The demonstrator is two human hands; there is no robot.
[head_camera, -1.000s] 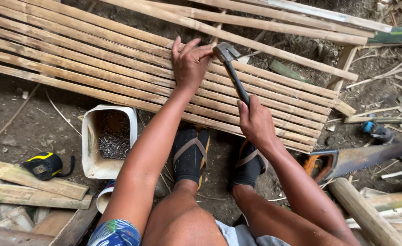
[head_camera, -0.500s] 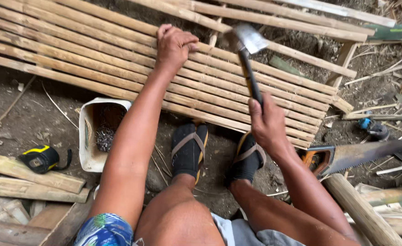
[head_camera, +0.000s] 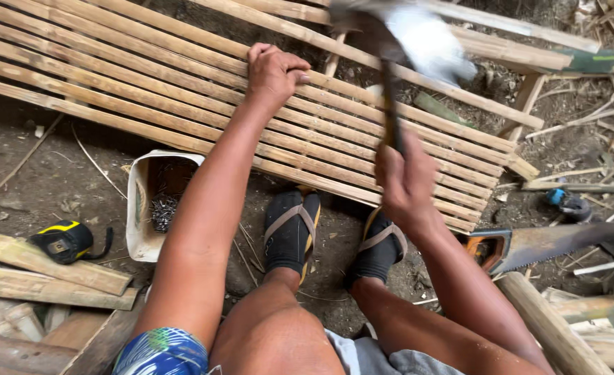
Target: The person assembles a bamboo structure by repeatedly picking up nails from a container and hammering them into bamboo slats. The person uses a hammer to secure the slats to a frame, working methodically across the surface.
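The left hand (head_camera: 273,69) lies palm down on the bamboo slat panel (head_camera: 147,83), arm stretched straight out, fingers curled together and pressing one slat near the panel's far edge; it grips nothing. The right hand (head_camera: 405,182) is raised above the panel's near edge, fist closed tight round the dark handle of a hammer (head_camera: 397,62), whose blurred metal head sits high over the far rail. The panel rests flat on bare earth, its slats running from the left edge toward the right corner. Both feet in black sandals (head_camera: 291,232) stand just beside its near edge.

Left of the left forearm, a white plastic tub (head_camera: 140,208) cut open on top holds nails, near the panel's near edge. Further left a yellow-and-black tape measure (head_camera: 63,241) lies against wooden offcuts. A handsaw (head_camera: 529,244) with an orange-and-black handle lies off the panel's right corner, among scattered sticks.
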